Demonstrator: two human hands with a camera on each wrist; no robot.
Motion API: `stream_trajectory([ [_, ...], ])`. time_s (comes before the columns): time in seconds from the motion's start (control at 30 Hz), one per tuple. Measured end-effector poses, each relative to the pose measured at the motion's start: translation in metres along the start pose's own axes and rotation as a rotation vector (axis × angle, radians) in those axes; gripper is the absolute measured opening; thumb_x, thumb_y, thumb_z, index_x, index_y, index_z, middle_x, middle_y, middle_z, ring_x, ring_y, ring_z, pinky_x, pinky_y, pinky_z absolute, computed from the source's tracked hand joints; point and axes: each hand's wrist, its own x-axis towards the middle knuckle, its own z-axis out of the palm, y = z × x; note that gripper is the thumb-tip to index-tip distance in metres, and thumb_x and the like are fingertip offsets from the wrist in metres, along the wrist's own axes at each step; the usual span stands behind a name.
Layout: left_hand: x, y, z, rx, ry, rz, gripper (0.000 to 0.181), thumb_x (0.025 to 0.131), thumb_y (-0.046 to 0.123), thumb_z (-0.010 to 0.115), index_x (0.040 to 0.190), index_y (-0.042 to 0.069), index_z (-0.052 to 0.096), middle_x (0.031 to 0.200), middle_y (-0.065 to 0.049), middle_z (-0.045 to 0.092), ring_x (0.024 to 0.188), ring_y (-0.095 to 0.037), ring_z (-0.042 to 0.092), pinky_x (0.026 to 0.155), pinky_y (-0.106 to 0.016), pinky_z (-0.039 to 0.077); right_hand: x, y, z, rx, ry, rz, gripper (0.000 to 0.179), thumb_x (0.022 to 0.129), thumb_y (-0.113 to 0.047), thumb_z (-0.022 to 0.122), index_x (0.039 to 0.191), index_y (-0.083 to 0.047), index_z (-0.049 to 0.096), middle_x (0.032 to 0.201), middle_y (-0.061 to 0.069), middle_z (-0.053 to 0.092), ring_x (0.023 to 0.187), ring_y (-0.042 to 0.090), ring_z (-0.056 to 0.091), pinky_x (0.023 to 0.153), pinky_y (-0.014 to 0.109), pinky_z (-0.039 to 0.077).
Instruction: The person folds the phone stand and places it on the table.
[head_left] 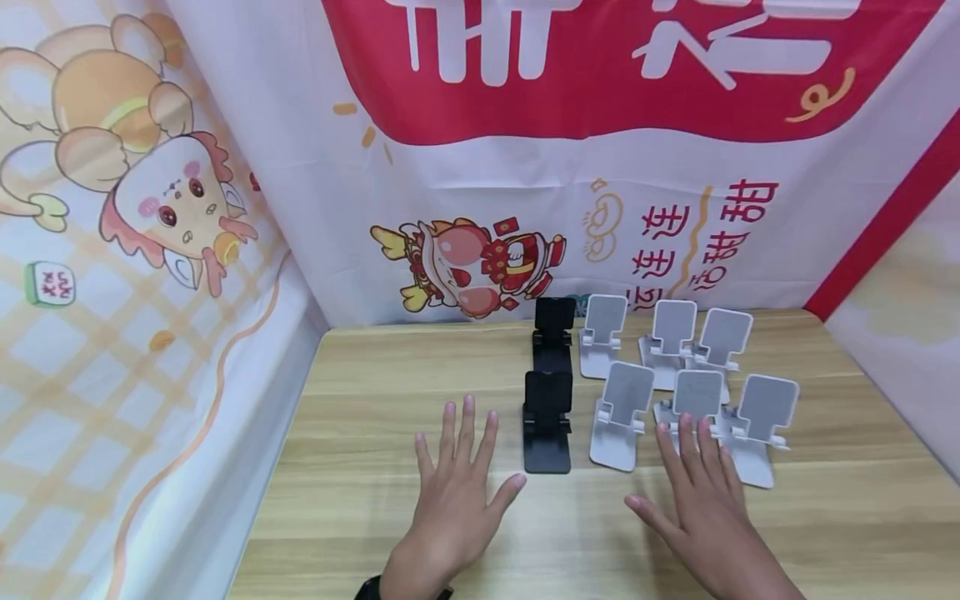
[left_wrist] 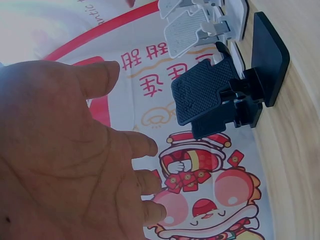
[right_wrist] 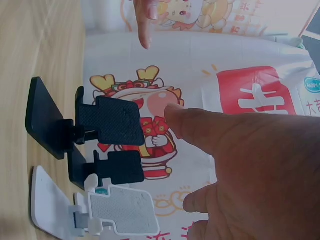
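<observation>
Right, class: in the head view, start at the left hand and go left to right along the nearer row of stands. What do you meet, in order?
Left hand → black stand → first white stand → second white stand → third white stand.

Worktop (head_left: 360, 492), below the left fingers (head_left: 467, 427): pale wood grain, smooth, faint sheen. Black stand (head_left: 547, 448), just right of the left fingers: plastic by appearance, matt; base smooth, upper plate (left_wrist: 204, 92) finely textured. White stand (head_left: 617, 442), between left and right fingers (head_left: 687, 440): smooth plastic by appearance; inset grey pad (head_left: 630, 394) matt, fine-grained. Backdrop (head_left: 450, 179), beyond both sets of fingers: printed cloth, matt, lightly creased. Side hanging (head_left: 161, 400), left of the left fingers: printed cloth, matt.
</observation>
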Motion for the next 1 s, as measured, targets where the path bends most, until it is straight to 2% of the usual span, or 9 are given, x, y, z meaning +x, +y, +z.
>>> stream_trajectory([
  [0.13, -0.001, -0.001, -0.001, -0.015, -0.01, -0.007, 0.085, 0.091, 0.074, 0.012, 0.158, 0.021, 0.011, 0.16, -0.003, -0.023, 0.144, -0.029, -0.025, 0.109, -0.068, -0.011, 0.004, -0.004, 0.0, -0.012, 0.062, -0.063, 0.094, 0.092, -0.068, 0.036, 0.157, -0.009, 0.001, 0.16, 0.011, -0.022, 0.142, 0.028, -0.029, 0.112, 0.05, -0.023],
  [0.27, -0.003, -0.003, -0.004, -0.032, -0.022, -0.012, 0.085, 0.091, 0.074, 0.011, 0.158, 0.021, 0.01, 0.16, -0.004, -0.023, 0.144, -0.029, -0.026, 0.109, -0.068, -0.011, 0.02, -0.013, -0.005, 0.022, 0.131, -0.129, 0.09, 0.094, -0.061, 0.043, 0.156, -0.004, 0.013, 0.162, 0.017, -0.011, 0.146, 0.031, -0.019, 0.115, 0.055, -0.013],
  [0.37, -0.005, -0.005, -0.006, -0.033, -0.026, -0.023, 0.085, 0.091, 0.073, 0.01, 0.158, 0.021, 0.008, 0.16, -0.004, -0.023, 0.143, -0.029, -0.026, 0.109, -0.068, -0.01, 0.042, -0.024, -0.01, 0.077, 0.133, -0.152, 0.086, 0.092, -0.055, 0.052, 0.152, 0.0, 0.025, 0.162, 0.022, 0.003, 0.147, 0.038, -0.004, 0.115, 0.063, 0.002],
  [0.47, -0.007, -0.006, -0.007, -0.036, -0.029, -0.03, 0.084, 0.091, 0.073, 0.01, 0.158, 0.021, 0.005, 0.16, -0.004, -0.023, 0.143, -0.029, -0.026, 0.109, -0.068, -0.01, 0.068, -0.037, -0.012, 0.088, 0.152, -0.197, 0.078, 0.09, -0.043, 0.063, 0.147, 0.001, 0.035, 0.157, 0.026, 0.022, 0.142, 0.043, 0.02, 0.11, 0.065, 0.021],
  [0.57, -0.009, -0.007, -0.006, -0.051, -0.033, -0.029, 0.084, 0.092, 0.073, 0.01, 0.157, 0.02, 0.003, 0.16, -0.005, -0.022, 0.143, -0.028, -0.025, 0.109, -0.068, -0.01, 0.096, -0.05, -0.011, 0.064, 0.195, -0.25, 0.066, 0.086, -0.034, 0.07, 0.139, 0.0, 0.047, 0.142, 0.023, 0.043, 0.126, 0.039, 0.044, 0.102, 0.057, 0.04],
  [0.63, -0.011, -0.007, -0.005, -0.064, -0.04, -0.029, 0.085, 0.092, 0.073, 0.011, 0.157, 0.02, 0.001, 0.16, -0.004, -0.022, 0.144, -0.028, -0.025, 0.109, -0.068, -0.01, 0.114, -0.057, -0.008, 0.059, 0.213, -0.283, 0.058, 0.085, -0.031, 0.071, 0.132, -0.002, 0.053, 0.129, 0.018, 0.052, 0.113, 0.033, 0.051, 0.094, 0.049, 0.049],
  [0.73, -0.015, -0.008, -0.003, -0.078, -0.049, -0.025, 0.086, 0.092, 0.072, 0.012, 0.158, 0.018, 0.003, 0.16, -0.005, -0.02, 0.144, -0.028, -0.023, 0.11, -0.069, -0.006, 0.135, -0.066, -0.002, 0.049, 0.198, -0.314, 0.046, 0.084, -0.028, 0.072, 0.123, -0.005, 0.061, 0.109, 0.01, 0.055, 0.095, 0.024, 0.053, 0.08, 0.037, 0.055],
  [0.83, -0.018, -0.009, -0.001, -0.105, -0.061, -0.023, 0.087, 0.092, 0.072, 0.013, 0.158, 0.016, 0.005, 0.161, -0.006, -0.018, 0.145, -0.027, -0.02, 0.112, -0.067, -0.002, 0.148, -0.07, 0.005, 0.024, 0.183, -0.342, 0.033, 0.085, -0.023, 0.072, 0.113, -0.006, 0.067, 0.097, 0.006, 0.055, 0.085, 0.02, 0.051, 0.07, 0.031, 0.054],
  [1.0, -0.017, -0.012, 0.001, -0.166, -0.046, 0.011, 0.082, 0.097, 0.065, 0.019, 0.157, 0.01, 0.007, 0.163, -0.01, -0.008, 0.148, -0.026, -0.009, 0.117, -0.057, 0.009, 0.161, -0.073, 0.011, 0.028, 0.2, -0.35, 0.017, 0.085, -0.013, 0.072, 0.101, -0.009, 0.069, 0.089, 0.003, 0.056, 0.079, 0.018, 0.051, 0.066, 0.029, 0.054],
])
